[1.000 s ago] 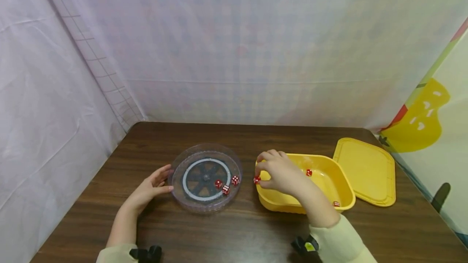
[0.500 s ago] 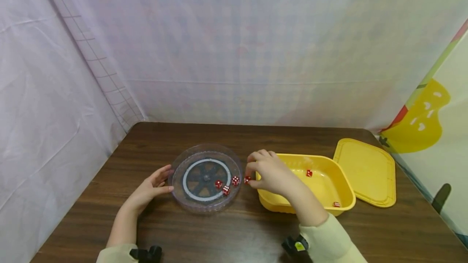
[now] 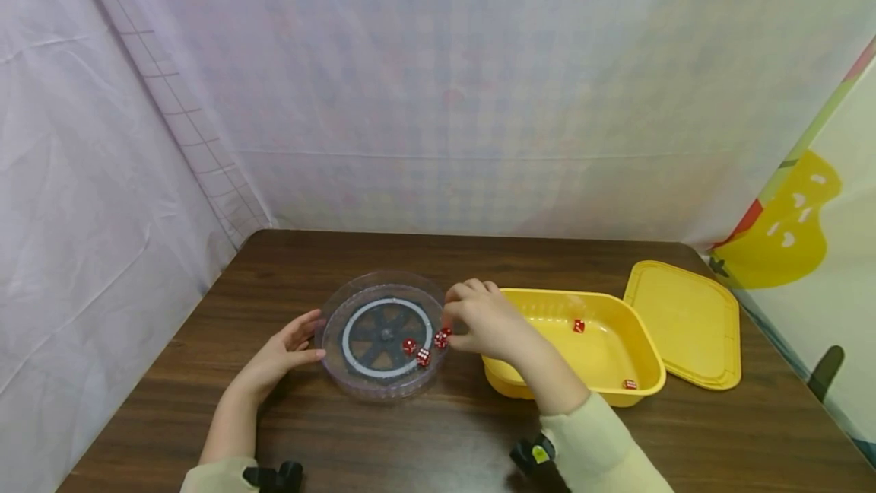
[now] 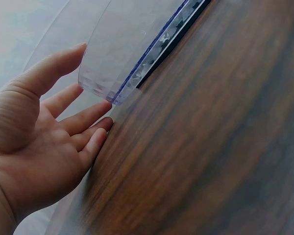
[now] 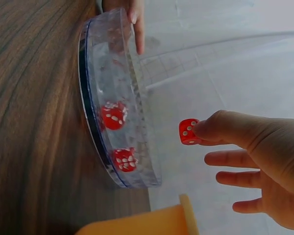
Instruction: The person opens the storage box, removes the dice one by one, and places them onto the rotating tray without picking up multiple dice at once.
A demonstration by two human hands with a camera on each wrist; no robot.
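Between thumb and forefinger my right hand [image 3: 489,322] pinches a red die [image 5: 188,131] with white dots, held above the right rim of a round clear plastic dish [image 3: 386,390]. Inside that dish lie red dice, among them one die [image 3: 409,346] and a second die [image 3: 423,357] near the pale ring on its dark base. My left hand [image 3: 277,356] rests at the dish's left side, fingertips and thumb at its wall, the fingers loosely extended. In the left wrist view the fingers [image 4: 85,120] lie along the clear wall, close to the tabletop.
Right of the dish stands a yellow tub [image 3: 575,390] holding a red die [image 3: 579,326] and another die [image 3: 630,384]. A yellow lid [image 3: 687,326] lies behind it on the right. White curtains [image 3: 438,97] hang behind the brown wooden table [image 3: 383,447].
My right hand has moved left from over the yellow tub to the clear dish's right rim, carrying the die. My left hand has stayed at the dish.
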